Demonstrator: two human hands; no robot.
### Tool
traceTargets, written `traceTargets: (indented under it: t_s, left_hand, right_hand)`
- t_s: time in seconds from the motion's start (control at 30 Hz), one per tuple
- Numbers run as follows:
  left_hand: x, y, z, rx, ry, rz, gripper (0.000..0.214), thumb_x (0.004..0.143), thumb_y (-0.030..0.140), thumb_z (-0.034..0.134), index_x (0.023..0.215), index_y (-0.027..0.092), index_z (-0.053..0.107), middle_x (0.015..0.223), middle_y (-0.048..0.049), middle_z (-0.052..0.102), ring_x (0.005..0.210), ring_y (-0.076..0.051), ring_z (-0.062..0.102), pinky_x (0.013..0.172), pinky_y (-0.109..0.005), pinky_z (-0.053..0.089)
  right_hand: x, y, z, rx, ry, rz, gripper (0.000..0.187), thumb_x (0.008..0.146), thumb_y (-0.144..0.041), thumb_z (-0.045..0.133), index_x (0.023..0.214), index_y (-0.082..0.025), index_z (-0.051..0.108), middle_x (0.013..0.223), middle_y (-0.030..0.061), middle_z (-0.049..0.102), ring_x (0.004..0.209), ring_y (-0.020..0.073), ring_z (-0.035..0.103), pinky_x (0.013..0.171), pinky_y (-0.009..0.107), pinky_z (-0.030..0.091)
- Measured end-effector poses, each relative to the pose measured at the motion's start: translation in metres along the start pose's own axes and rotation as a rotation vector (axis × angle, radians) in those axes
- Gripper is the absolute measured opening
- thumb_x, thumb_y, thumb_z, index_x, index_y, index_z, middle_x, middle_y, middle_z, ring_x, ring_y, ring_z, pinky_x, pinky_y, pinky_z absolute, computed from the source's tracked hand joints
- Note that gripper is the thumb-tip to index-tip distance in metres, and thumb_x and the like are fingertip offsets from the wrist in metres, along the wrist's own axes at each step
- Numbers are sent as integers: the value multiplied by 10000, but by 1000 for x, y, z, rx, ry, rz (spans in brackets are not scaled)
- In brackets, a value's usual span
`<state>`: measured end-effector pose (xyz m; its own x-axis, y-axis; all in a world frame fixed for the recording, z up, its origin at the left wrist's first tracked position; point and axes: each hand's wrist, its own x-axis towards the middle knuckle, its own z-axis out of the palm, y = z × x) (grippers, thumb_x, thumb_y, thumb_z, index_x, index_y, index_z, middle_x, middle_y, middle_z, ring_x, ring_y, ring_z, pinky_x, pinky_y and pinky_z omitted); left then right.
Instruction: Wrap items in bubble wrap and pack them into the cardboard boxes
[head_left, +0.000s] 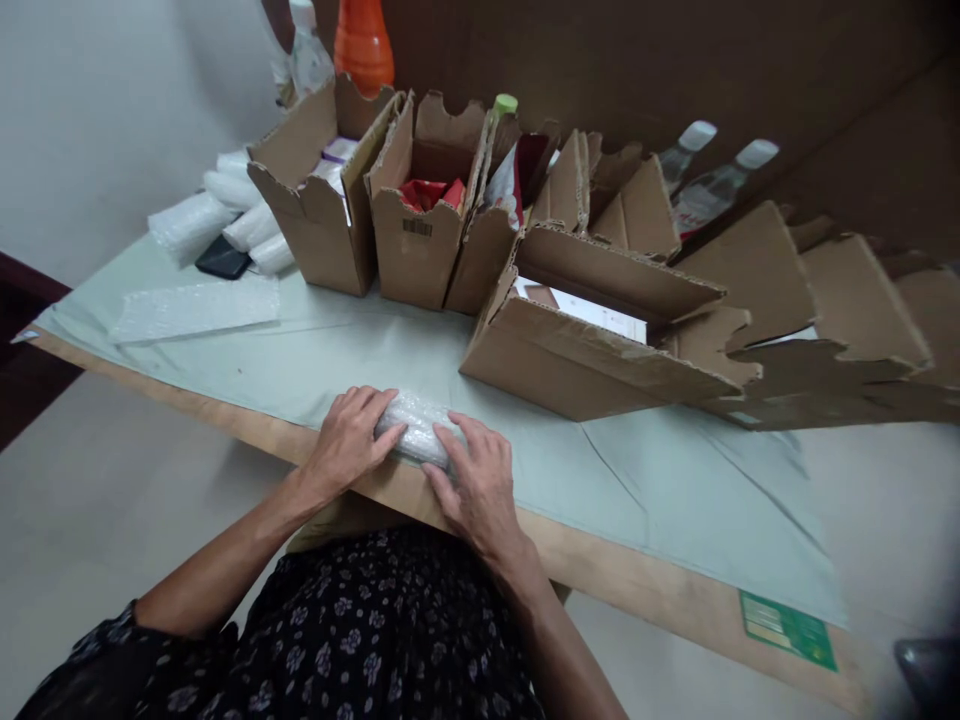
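Note:
A roll of bubble wrap (418,425) lies at the front edge of the cloth-covered table, between my two hands. My left hand (354,432) grips its left end, fingers over the top and thumb on the near side. Around the right end curl the fingers of my right hand (474,472), with the thumb low on the near side. Whether something is wrapped inside the roll cannot be made out. Farther left, a flat sheet of bubble wrap (199,308) rests on the cloth.
Several bubble-wrap rolls (191,225) are piled at the back left beside a dark flat object (223,258). Cardboard boxes (416,250) line the back; one box (600,365) with a white packet stands nearer. Behind are bottles (724,185) and an orange vase-like object (364,45).

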<state>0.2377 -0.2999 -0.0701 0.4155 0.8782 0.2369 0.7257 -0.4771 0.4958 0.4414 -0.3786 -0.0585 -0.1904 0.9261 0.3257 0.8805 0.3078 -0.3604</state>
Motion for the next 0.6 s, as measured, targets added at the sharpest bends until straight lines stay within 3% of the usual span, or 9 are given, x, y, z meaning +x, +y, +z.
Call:
traceTargets:
  t_s: [0.13,0.23,0.33,0.47,0.53,0.6]
  left_hand:
    - [-8,1,-4,-178,67,-130,380,938,365,613,1264,173,648,1030,-88,693,889,-226,648,816,-391,569]
    - [-26,8,-11,-399,100,-302,469,919,405,635,1324,170,611,1110,-100,707,889,-202,671,813,-367,584]
    - [-36,24,-12,-639,13,-449,542,917,411,625,1387,148,568,1273,-149,700,1066,-240,701,954,-419,576]
    - [-31,52,-4,-881,-149,-419,473,947,410,592,1344,153,606,1365,-137,680,1237,-260,654,1096,-421,505]
    - [-26,61,-1,-952,-200,-390,404,963,398,571,1282,157,636,1301,-112,715,1173,-242,681,1047,-378,530]
    - [-23,64,0,-913,-204,-379,353,964,369,561,1235,163,654,1201,-89,750,1062,-220,708,949,-338,558]
  right_hand:
    - [8,5,10,61,-65,-30,306,974,-219,610,1270,-171,668,1297,136,720,1205,310,623,1022,501,458]
    - [11,12,11,274,4,165,271,992,-210,555,1221,-200,699,1188,97,766,1122,270,665,1009,461,477]
    - [8,9,6,576,37,422,255,985,-305,568,1175,-219,714,1130,73,770,1034,249,681,950,410,515]
    - [-6,-6,0,1021,-4,558,301,997,-423,559,1171,-217,693,1076,51,754,949,210,688,857,337,552]
    - [-17,-8,-5,1063,-23,549,310,1003,-440,549,1172,-222,691,1116,58,741,1007,215,682,908,353,552]
    - [-26,-1,-17,949,-11,522,311,970,-450,601,1171,-235,701,1226,79,707,1147,247,647,1022,404,515]
